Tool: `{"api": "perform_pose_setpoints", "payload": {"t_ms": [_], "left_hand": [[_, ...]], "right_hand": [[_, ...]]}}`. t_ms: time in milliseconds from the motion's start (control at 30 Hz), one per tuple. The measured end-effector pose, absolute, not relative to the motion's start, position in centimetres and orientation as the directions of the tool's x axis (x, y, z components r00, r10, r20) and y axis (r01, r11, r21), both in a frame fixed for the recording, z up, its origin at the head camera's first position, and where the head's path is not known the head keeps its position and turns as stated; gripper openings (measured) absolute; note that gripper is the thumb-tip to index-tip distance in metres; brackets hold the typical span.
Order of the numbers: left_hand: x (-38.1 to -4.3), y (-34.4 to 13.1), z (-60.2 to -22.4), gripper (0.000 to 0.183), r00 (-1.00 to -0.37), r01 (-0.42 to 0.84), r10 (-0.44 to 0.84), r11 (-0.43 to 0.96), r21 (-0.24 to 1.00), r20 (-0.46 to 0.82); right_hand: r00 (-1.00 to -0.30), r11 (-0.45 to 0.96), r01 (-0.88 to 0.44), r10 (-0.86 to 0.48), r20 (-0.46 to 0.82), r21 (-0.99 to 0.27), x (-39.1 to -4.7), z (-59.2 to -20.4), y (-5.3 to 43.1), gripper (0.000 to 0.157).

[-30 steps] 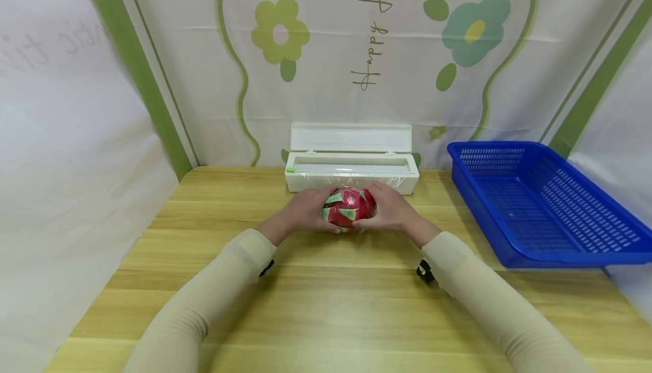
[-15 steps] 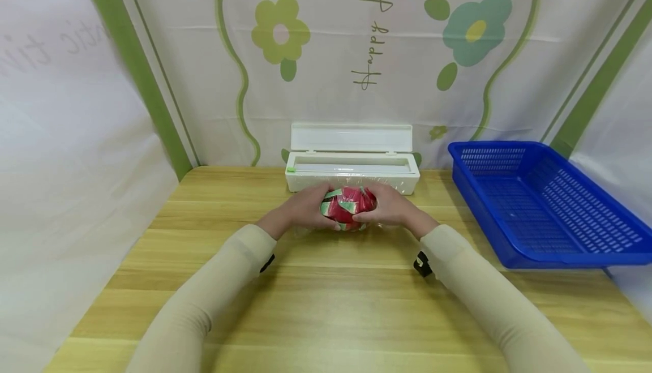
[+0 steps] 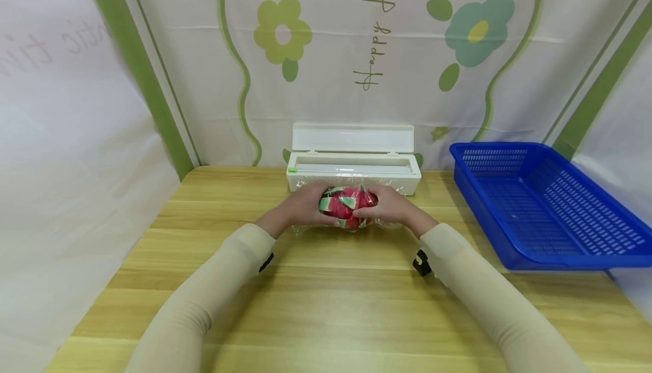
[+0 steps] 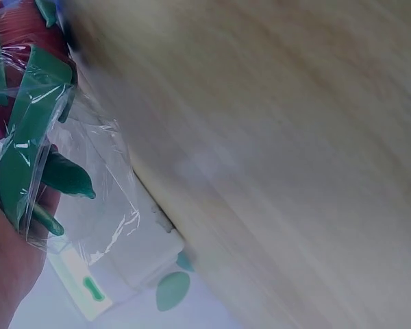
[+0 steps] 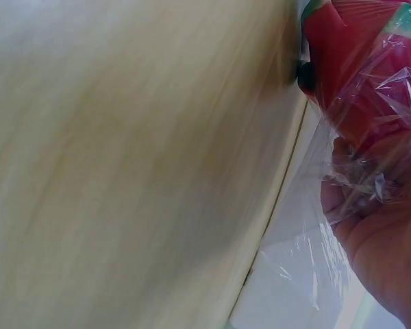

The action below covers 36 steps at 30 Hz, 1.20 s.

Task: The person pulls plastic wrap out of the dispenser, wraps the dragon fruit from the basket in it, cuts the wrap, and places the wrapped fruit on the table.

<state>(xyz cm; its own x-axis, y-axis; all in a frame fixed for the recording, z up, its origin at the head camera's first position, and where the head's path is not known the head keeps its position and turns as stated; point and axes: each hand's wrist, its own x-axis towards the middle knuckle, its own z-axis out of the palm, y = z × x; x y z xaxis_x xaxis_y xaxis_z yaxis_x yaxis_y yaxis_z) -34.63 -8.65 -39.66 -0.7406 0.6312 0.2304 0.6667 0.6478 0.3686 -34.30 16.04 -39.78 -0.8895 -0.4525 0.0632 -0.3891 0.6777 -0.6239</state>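
Note:
A red dragon fruit (image 3: 342,208) with green-tipped scales is between my hands, just in front of the white cling film box. Clear cling film (image 4: 106,164) covers it, and loose film sticks out past both sides. My left hand (image 3: 305,205) grips the fruit's left side, thumb toward me. On the right side my right hand (image 3: 391,205) holds it with curled fingers, thumb across the front. In the right wrist view film lies over the fingers (image 5: 359,199) and the fruit. The fruit's far side and underside are hidden.
Behind the fruit, the cling film box (image 3: 354,183) stands with its lid (image 3: 352,137) raised and a roll (image 3: 351,168) inside. A blue perforated basket (image 3: 552,261) is at the right of the wooden table (image 3: 326,311). A printed curtain (image 3: 331,95) hangs behind.
The dragon fruit has turned in my hands, and its green tips show in different places. More loose film spreads out beside both hands. The hands have shifted only slightly.

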Motion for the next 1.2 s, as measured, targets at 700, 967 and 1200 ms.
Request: {"api": "perform_pose_setpoints", "payload": {"t_ms": [700,967,1200], "left_hand": [[-35.3,-8.9,-40.5,0.101,-0.74,0.668,0.633,0.651,0.359,0.227],[-35.3,-9.1,-40.8,0.099,-0.749,0.66,0.63,0.68,0.318,0.207],[-35.2,-9.3,-41.0,0.102,-0.76,0.647,0.622,0.699,0.304,0.187]], "right_hand": [[-0.933,0.703,-0.299,-0.356,0.045,-0.646,-34.9,-40.3,15.8,0.082],[-0.913,0.74,-0.383,-0.393,0.106,-0.552,-34.4,-40.0,15.9,0.083],[-0.872,0.747,-0.482,-0.462,0.162,-0.457,-34.3,-39.7,15.8,0.081]]}}
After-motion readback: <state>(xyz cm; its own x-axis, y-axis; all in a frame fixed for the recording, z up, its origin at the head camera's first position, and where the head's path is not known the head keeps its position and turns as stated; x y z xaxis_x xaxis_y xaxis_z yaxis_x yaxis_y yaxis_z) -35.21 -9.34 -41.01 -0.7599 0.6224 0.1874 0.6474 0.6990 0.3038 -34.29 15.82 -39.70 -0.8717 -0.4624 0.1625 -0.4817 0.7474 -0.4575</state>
